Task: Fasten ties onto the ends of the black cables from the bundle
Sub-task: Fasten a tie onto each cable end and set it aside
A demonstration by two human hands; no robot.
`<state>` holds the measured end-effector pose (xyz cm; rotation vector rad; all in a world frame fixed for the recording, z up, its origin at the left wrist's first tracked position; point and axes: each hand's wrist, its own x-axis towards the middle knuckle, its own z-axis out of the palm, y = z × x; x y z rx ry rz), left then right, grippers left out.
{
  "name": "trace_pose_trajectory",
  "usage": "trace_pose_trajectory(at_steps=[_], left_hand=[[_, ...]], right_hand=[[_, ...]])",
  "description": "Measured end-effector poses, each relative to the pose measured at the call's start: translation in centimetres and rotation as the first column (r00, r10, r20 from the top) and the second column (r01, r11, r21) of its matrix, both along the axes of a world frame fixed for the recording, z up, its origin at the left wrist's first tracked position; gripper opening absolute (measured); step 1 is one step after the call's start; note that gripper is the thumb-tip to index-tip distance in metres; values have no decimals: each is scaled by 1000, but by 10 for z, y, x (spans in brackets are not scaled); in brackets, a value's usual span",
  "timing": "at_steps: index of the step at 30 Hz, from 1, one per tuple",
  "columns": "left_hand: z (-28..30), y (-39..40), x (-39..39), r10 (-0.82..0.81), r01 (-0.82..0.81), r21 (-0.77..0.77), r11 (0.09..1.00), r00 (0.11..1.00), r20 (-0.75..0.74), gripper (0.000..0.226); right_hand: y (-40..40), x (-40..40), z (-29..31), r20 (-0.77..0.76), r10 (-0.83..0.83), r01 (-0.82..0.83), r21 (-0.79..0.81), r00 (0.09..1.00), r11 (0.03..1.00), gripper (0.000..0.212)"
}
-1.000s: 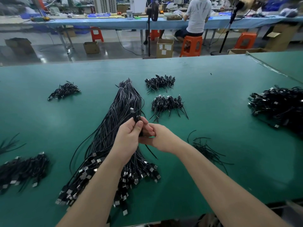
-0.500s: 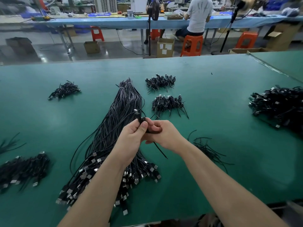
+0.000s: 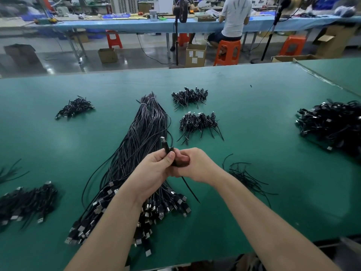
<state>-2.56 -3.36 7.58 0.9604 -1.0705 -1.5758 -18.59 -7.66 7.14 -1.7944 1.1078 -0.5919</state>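
A long bundle of black cables [image 3: 144, 133] lies on the green table [image 3: 254, 114], with its USB plugs fanned out near the front edge. Above the bundle, my left hand [image 3: 154, 173] pinches one black cable [image 3: 165, 144] whose plug end sticks up past my thumb. My right hand [image 3: 195, 165] is curled round the same cable just right of the left hand. A black tie [image 3: 190, 189] hangs down from under my right hand. Loose ties [image 3: 244, 177] lie to the right of my right wrist.
Small heaps of tied cables lie at the back left [image 3: 75, 107], back centre [image 3: 189, 96] and centre [image 3: 199, 123]. A big heap [image 3: 332, 124] sits at the right edge, another [image 3: 25, 202] at the left. A person sits at a far bench [image 3: 235, 16].
My hands have stayed above the bundle. The right hand has closed further round the cable, and the tie's tail now hangs lower under it.
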Motion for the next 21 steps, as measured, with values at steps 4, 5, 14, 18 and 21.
trace_pose_trajectory(at_steps=[4,5,14,18,21], left_hand=[[-4,0,-4,60,-60,-10,998,998,11,23],[-6,1,-4,69,-69,-14,998,998,13,22],[-16,2,3,-47,50,25,998,993,-105,19],[-17,0,5,-52,61,69,996,989,-136,21],[-19,0,9,-45,55,97,994,993,-110,23]], right_hand=[[-1,-2,-1,-8,-10,10,-5,1000,1000,21],[-2,-2,-1,-18,-9,9,-12,1000,1000,21],[1,-3,-10,-96,5,-13,-77,995,997,19],[2,-4,-10,-123,15,-28,-105,992,994,18],[0,-6,-8,-208,36,-65,-133,978,989,11]])
